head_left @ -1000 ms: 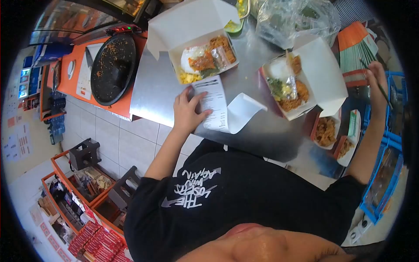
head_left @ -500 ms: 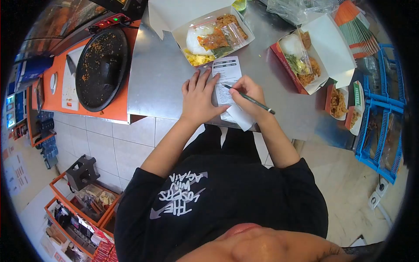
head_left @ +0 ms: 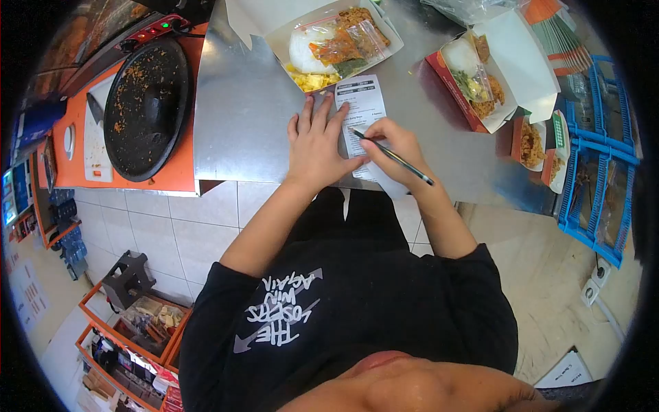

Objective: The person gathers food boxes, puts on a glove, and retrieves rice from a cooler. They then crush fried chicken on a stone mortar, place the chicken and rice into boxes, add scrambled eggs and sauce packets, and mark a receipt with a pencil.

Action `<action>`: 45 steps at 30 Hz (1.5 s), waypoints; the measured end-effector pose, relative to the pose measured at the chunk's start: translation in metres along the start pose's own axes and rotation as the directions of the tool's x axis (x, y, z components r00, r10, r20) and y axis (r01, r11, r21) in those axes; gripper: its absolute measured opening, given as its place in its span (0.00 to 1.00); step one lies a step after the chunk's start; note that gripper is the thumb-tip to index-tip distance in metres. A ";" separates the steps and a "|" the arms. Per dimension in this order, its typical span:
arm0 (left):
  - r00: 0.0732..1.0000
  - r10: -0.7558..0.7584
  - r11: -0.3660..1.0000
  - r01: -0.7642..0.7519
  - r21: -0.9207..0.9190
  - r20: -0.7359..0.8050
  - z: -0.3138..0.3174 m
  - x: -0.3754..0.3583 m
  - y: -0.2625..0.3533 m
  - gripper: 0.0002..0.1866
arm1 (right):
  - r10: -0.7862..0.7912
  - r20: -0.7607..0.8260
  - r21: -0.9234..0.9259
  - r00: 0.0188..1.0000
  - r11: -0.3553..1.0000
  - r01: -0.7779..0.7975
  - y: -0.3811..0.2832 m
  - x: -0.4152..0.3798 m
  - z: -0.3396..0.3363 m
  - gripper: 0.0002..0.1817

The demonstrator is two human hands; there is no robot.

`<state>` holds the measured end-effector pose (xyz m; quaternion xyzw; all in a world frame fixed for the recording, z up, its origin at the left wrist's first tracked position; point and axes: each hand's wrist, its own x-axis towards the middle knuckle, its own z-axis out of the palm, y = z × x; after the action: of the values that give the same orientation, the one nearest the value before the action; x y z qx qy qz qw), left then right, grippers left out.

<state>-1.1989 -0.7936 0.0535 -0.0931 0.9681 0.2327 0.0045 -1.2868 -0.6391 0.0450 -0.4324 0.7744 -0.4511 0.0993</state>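
Note:
My left hand (head_left: 317, 144) lies flat with its fingers spread, thumb and fingertips at the left edge of a printed paper slip (head_left: 360, 98) on the steel counter (head_left: 237, 117). A dark pen (head_left: 401, 160) is pinched in my right hand (head_left: 398, 147), its tip on the slip. The slip's lower end is partly covered by my right hand. Just above the slip stands an open food box (head_left: 278, 41) with rice, fried food, yellow pieces and a clear packet.
A second open box (head_left: 456, 96) with rice and fried pieces is at the right, beside small chicken cartons (head_left: 530, 144) and blue racks (head_left: 597, 147). At the left, a black round pan (head_left: 147, 110) and a white board (head_left: 98, 147) with a knife.
The view has shifted slightly. The slip's lower part, which stuck out folded below my right hand, now lies flatter. The pen is still in my right hand, with its tip on the slip.

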 end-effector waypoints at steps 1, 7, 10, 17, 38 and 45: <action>1.000 0.007 1.000 -0.008 -0.008 -0.030 0.003 -0.001 -0.001 0.46 | 0.187 0.065 0.053 0.980 0.980 -0.191 0.001 -0.009 -0.011 0.06; 0.999 0.007 1.000 -0.008 -0.004 -0.048 0.002 0.001 -0.001 0.46 | 0.229 0.815 0.288 0.533 0.637 -0.715 -0.048 -0.036 -0.110 0.10; 1.000 0.011 1.000 -0.011 0.002 0.006 -0.002 -0.001 0.002 0.47 | 0.151 0.227 0.582 0.962 0.771 -0.258 -0.038 -0.025 -0.095 0.10; 0.998 0.063 0.994 -0.064 0.086 0.015 0.002 -0.001 0.003 0.51 | 0.324 0.053 0.318 0.945 0.891 -0.324 0.013 -0.005 -0.002 0.04; 0.997 0.038 0.999 -0.039 0.006 0.061 -0.004 0.001 0.003 0.49 | 0.298 0.203 0.085 0.933 0.944 -0.320 -0.004 -0.011 -0.019 0.05; 0.996 0.072 0.996 -0.070 0.055 -0.042 0.009 0.000 -0.005 0.37 | 0.262 0.733 0.456 0.627 0.494 -0.740 -0.013 -0.056 -0.080 0.13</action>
<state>-1.1980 -0.7933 0.0431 -0.0636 0.9765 0.2045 -0.0227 -1.2891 -0.5504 0.0882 -0.2071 0.5522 -0.5117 0.6248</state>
